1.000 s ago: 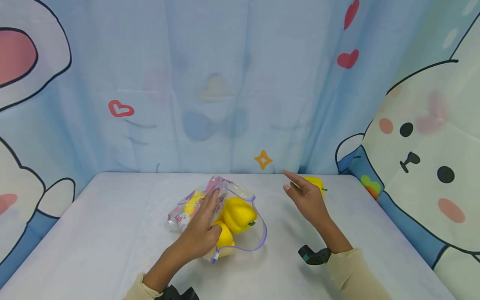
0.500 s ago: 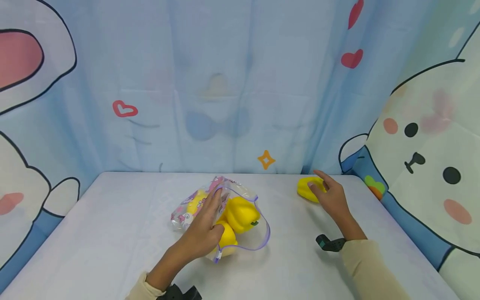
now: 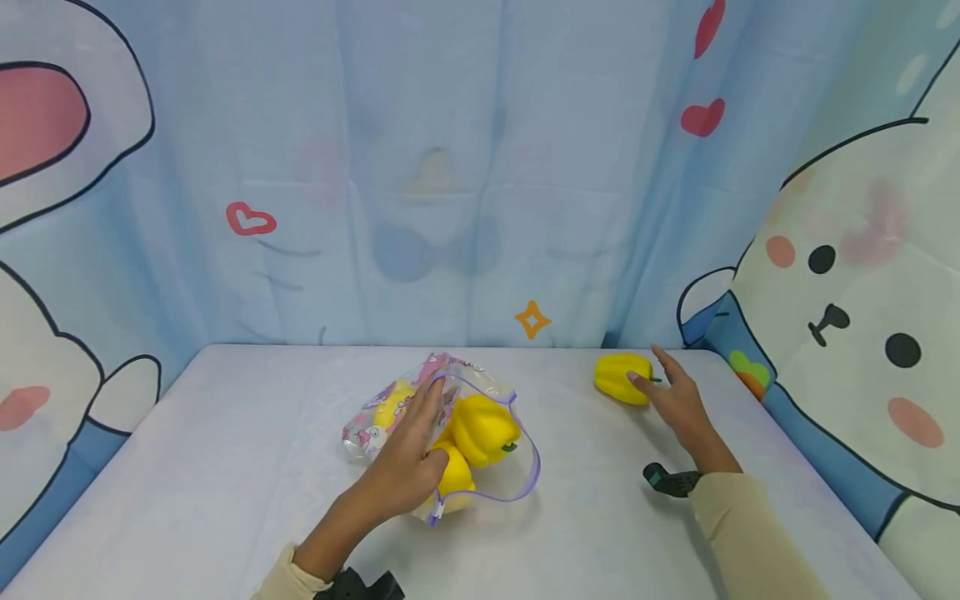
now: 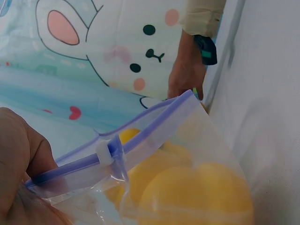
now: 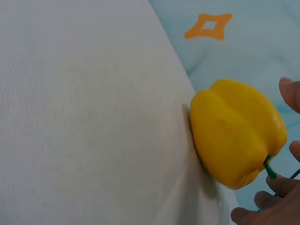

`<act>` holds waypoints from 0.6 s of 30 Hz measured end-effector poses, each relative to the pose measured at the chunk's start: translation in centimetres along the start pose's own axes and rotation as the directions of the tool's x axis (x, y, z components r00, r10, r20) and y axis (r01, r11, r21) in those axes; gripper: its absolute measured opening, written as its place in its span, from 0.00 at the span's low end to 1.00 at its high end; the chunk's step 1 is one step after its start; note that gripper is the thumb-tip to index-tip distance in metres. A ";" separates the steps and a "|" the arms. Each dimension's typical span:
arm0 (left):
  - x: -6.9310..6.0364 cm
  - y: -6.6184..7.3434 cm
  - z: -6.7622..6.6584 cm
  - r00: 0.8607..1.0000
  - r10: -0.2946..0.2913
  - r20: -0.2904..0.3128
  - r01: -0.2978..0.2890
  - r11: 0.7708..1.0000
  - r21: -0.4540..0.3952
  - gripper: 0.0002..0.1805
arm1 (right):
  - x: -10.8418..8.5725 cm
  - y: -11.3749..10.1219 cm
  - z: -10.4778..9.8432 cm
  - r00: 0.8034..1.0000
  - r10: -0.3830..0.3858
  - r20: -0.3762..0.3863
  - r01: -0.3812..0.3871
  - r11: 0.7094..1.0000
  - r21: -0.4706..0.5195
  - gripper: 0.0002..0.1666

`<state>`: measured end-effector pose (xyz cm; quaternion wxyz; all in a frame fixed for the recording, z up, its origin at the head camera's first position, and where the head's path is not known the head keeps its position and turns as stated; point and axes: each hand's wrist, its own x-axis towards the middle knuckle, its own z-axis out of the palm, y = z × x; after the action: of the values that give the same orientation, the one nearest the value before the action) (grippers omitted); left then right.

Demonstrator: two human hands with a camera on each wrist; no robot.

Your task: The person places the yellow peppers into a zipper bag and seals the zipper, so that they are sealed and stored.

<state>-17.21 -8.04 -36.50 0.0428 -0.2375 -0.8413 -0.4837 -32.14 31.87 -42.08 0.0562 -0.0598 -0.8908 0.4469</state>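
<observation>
On the left side of the table lies a clear zip bag [image 3: 363, 435] with a pink pattern and a purple zip rim. My left hand [image 3: 405, 471] holds the bag's mouth apart, its finger and thumb gripping the rim, as the left wrist view shows. Inside are a yellow bell pepper [image 3: 482, 429] with a green stem, a rounded yellow item [image 3: 453, 473] and more yellow behind, partly hidden by hand and film. Farther right, another yellow bell pepper [image 3: 621, 379] lies on its side. My right hand [image 3: 686, 412] is just beside its stem end, fingers spread; the right wrist view shows a gap.
A white cloth covers the table [image 3: 247, 467]. Behind it hangs a blue curtain [image 3: 420, 117] with cartoon animals, close to the back edge where the loose pepper lies. Dark wrist devices [image 3: 671, 482] sit on both forearms.
My right hand has moved right, from in front of the loose pepper to its stem side, uncovering it. My left hand and the bag stay in place.
</observation>
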 end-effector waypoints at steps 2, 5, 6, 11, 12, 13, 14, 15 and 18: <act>0.0 0.0 0.0 1.000 0.000 -0.001 0.000 1.000 0.007 0.44 | 0.2 0.4 0.2 0.999 0.035 0.024 -0.035 0.999 0.017 0.57; 0.0 -0.2 0.1 1.000 0.006 -0.004 -0.006 1.000 0.013 0.44 | 0.5 1.0 0.5 0.997 0.062 0.053 -0.064 0.997 0.031 0.60; 0.0 -0.2 0.1 1.000 0.008 -0.005 -0.008 1.000 0.015 0.44 | 0.6 1.1 0.6 0.996 0.061 0.063 -0.063 0.998 0.027 0.60; 0.0 -0.4 0.2 1.000 0.012 -0.011 -0.011 1.000 0.015 0.44 | 0.8 1.3 0.8 0.995 0.048 0.083 -0.052 0.998 0.045 0.61; 0.0 -0.4 0.2 1.000 0.012 -0.012 -0.012 1.000 0.015 0.44 | 0.8 1.3 0.8 0.995 0.046 0.085 -0.050 0.998 0.049 0.60; 0.0 -0.4 0.2 1.000 0.013 -0.013 -0.013 1.000 0.014 0.44 | 0.8 1.3 0.9 0.995 0.046 0.087 -0.051 0.997 0.054 0.60; 0.0 -0.4 0.2 1.000 0.014 -0.013 -0.014 1.000 0.013 0.44 | 0.8 1.3 0.9 0.995 0.049 0.088 -0.054 0.997 0.060 0.60; 0.0 -0.4 0.2 1.000 0.014 -0.012 -0.014 1.000 0.013 0.44 | 0.8 1.3 0.9 0.995 0.051 0.088 -0.057 0.996 0.064 0.59; 0.0 -0.4 0.1 1.000 0.013 -0.012 -0.013 1.000 0.017 0.44 | 0.9 1.3 1.0 0.995 0.062 0.082 -0.067 0.995 0.067 0.59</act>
<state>-17.33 -8.08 -36.85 0.0529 -0.2397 -0.8436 -0.4775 -33.10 32.04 -43.67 0.0081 -0.0686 -0.8738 0.4814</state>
